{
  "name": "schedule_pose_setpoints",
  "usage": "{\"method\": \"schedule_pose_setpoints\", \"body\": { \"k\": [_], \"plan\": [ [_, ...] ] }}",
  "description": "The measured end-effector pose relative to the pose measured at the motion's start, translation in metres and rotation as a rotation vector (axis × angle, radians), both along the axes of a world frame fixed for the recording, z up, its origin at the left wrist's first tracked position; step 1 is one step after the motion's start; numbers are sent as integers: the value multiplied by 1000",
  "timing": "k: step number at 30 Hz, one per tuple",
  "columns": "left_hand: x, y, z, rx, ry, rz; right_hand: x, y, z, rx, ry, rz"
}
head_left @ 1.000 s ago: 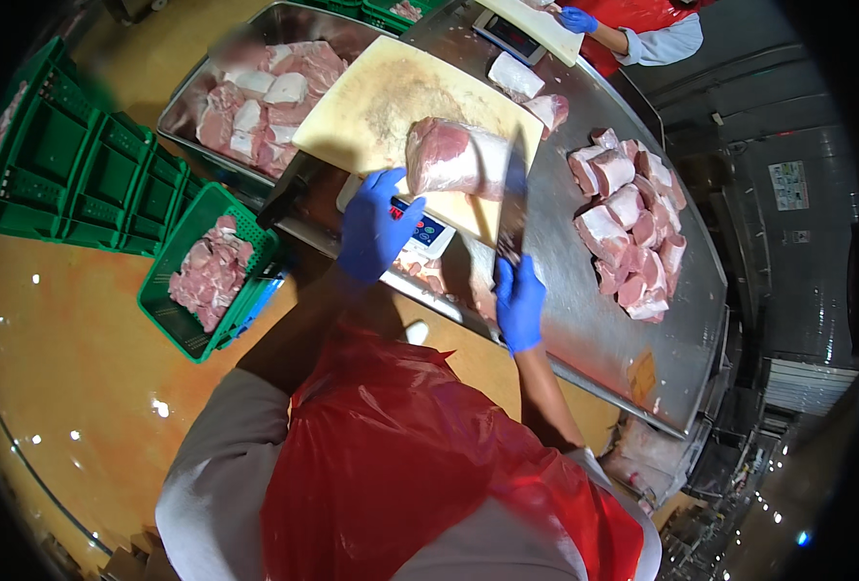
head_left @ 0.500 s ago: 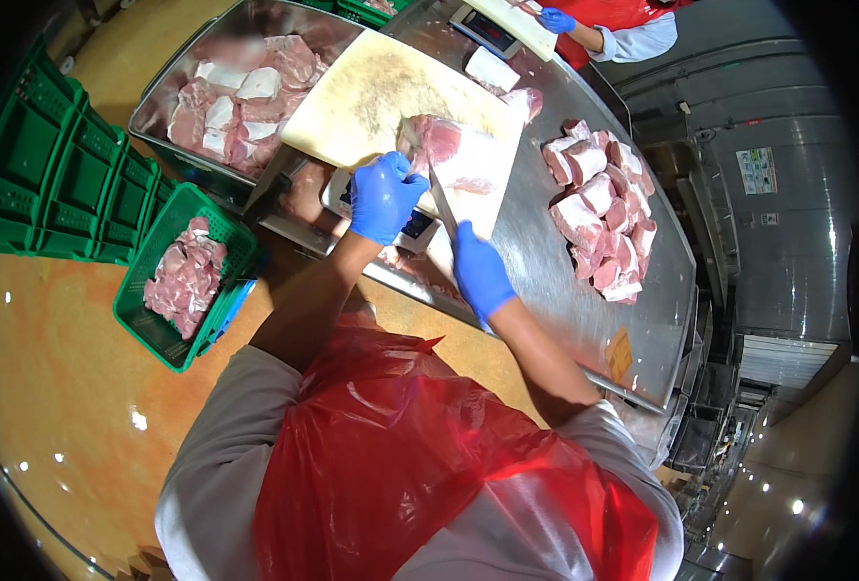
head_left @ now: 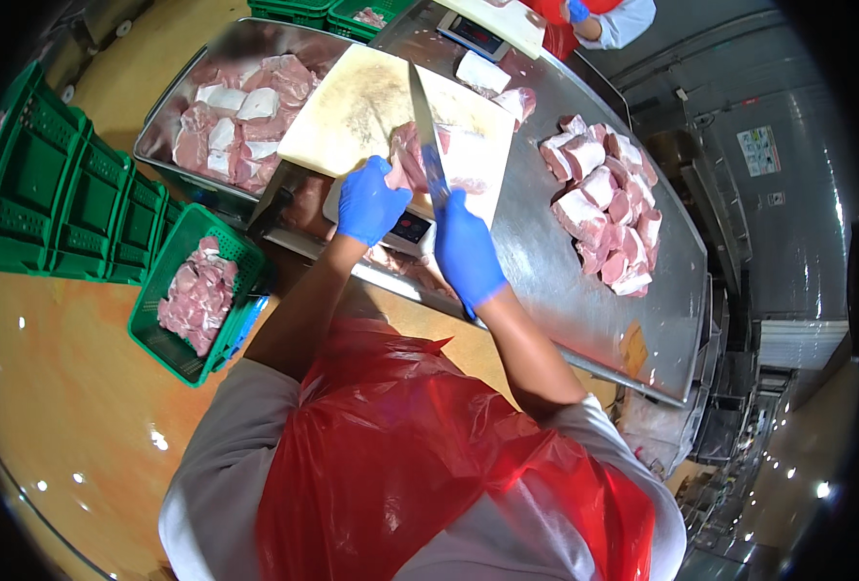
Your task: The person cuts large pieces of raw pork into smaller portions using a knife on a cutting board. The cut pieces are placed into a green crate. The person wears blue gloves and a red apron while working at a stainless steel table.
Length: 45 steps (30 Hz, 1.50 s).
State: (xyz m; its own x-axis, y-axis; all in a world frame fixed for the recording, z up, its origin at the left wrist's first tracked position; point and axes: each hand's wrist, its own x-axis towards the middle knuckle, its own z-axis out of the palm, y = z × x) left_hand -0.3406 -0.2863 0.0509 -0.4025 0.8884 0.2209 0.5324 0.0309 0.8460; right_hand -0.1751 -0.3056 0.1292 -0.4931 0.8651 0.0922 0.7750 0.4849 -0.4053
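Wearing a blue glove, my right hand [head_left: 470, 254] is closed round the handle of a long knife [head_left: 423, 121], whose blade points away from me over the meat. A pale piece of pork [head_left: 468, 160] with a white fat side lies on the cutting board [head_left: 352, 92], partly behind the blade. My left hand [head_left: 372, 203], also gloved in blue, is closed on the pork's near left end, where pink flesh shows. A scale [head_left: 412, 229] sits just below the board's near edge, partly hidden by my hands.
A metal tub [head_left: 173, 160] of meat pieces stands left of the board. Cut pork chunks [head_left: 608, 208] are heaped on the steel table [head_left: 545, 276] at right. A green crate [head_left: 149, 334] with trimmings and stacked green crates [head_left: 47, 184] are at left. Another person's gloved hand [head_left: 578, 12] shows beyond.
The knife has risen from the pork's near side, and its blade now reaches across above the meat, tip farther away. My left hand stays at the pork's end. The view has shifted slightly.
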Motion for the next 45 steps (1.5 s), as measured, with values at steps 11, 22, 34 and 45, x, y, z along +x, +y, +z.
{"method": "schedule_pose_setpoints", "body": {
  "k": [11, 22, 34, 45],
  "plan": [
    [-95, -20, 6, 343, 73, -129, 64, -54, 26, -290, -472, 27],
    [-258, -125, -71, -187, 588, 61, 120, -29, -12, -224, 576, -345],
    [-41, 83, -12, 601, 96, -571, 30, 134, -32, -333, 1194, -209],
    [-16, 25, 7, 382, 174, -228, 24, 31, -36, 117, 206, 35]
  ]
}}
